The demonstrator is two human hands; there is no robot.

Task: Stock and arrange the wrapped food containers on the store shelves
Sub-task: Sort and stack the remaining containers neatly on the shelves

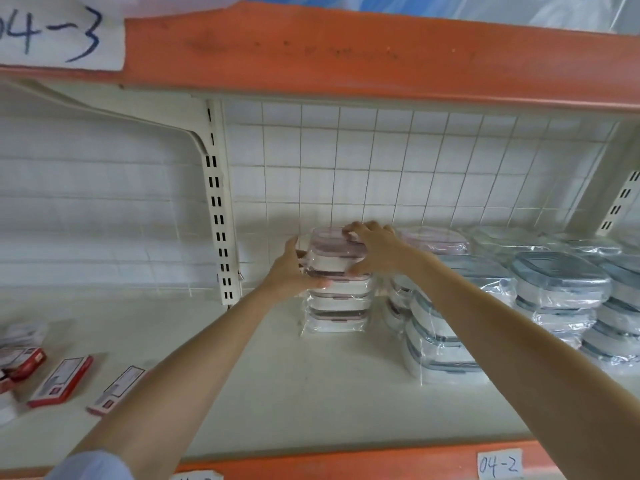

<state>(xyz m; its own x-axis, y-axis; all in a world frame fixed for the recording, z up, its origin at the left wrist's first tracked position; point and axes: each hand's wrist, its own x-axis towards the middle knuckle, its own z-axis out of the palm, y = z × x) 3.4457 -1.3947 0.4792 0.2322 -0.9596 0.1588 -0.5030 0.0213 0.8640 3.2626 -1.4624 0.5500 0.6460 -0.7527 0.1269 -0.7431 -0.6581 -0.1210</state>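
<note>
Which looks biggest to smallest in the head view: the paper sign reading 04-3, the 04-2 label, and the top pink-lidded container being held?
1. 04-3 sign, cut off by the frame edge
2. top pink-lidded container
3. 04-2 label

The label is nearest the camera yet looks smallest.

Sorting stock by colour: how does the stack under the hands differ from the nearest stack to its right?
The pink-lidded stack stands straight and is held by both hands, left hand and right hand. The blue-lidded stack leans and is untouched. Both are clear-wrapped containers on the same shelf.
</note>
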